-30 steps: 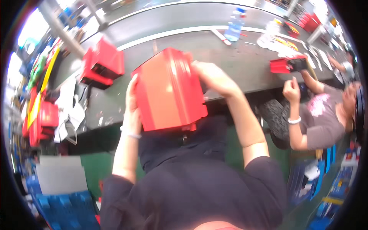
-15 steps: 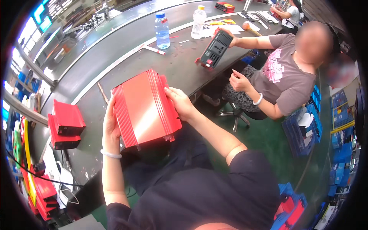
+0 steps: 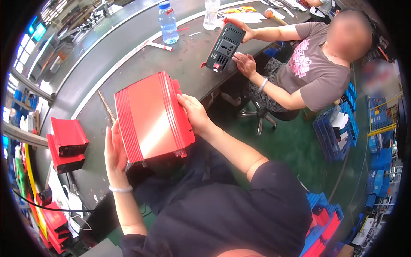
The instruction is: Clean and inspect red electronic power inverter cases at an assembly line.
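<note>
Red box (image 3: 150,115) is up at the desk's (image 3: 195,75) near edge, between both hands, ribs running near-far, far end leaning left. Right hand (image 3: 195,113) curled onto its right edge, gripping; left hand (image 3: 115,152) loosely open, fingers nearly straight alongside its left, contact unclear.

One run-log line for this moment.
left hand: open, at red case left side | right hand: gripping case's right edge | table: blue-capped bottle, red housings
</note>
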Demonstrator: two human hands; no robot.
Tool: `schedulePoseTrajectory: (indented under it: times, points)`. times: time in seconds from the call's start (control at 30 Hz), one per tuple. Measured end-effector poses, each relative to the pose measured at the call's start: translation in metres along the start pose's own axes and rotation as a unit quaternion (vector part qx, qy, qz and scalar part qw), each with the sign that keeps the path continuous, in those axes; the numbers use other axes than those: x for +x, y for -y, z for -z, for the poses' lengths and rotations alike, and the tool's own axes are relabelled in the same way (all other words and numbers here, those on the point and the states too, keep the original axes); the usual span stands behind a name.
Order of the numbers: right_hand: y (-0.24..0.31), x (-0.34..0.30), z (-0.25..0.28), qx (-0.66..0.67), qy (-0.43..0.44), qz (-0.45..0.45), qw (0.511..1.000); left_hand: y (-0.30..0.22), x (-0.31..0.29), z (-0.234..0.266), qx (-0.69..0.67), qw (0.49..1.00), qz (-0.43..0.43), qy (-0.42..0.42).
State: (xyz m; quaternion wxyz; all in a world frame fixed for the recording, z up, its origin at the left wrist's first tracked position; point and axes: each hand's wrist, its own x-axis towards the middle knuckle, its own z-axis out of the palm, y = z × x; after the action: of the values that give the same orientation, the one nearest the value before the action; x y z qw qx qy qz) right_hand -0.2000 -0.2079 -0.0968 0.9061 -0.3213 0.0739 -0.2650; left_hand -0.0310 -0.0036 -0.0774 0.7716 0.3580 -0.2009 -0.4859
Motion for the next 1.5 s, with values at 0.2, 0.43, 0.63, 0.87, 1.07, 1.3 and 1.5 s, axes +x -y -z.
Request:
schedulePoseTrajectory:
  times: [0.2,0.43,0.63,0.87,1.07,1.3,1.5]
  points:
    - [-0.006,0.004,0.007,0.0,-0.035,0.046,0.998,0.018,-0.037,-0.007,0.068,0.99,0.001,-0.122]
    - [-0.008,0.004,0.008,0.014,-0.083,0.07,0.994,0.039,-0.058,-0.004,0.101,0.989,0.013,-0.107]
    - [-0.018,0.008,0.017,0.032,-0.116,0.092,0.988,0.048,-0.062,-0.012,0.119,0.991,0.032,-0.059]
    - [-0.019,0.013,0.029,-0.024,-0.136,0.153,0.979,0.055,-0.068,-0.011,0.145,0.987,0.044,-0.06]
    - [-0.016,0.015,0.029,-0.064,-0.125,0.216,0.966,0.06,-0.067,-0.019,0.175,0.981,0.058,-0.067]
    - [-0.009,0.006,0.007,-0.239,-0.089,0.278,0.926,0.064,-0.06,-0.04,0.181,0.982,0.051,-0.027]
    - [-0.011,-0.006,-0.012,-0.343,-0.082,0.274,0.895,0.064,-0.056,-0.042,0.133,0.99,0.021,-0.037]
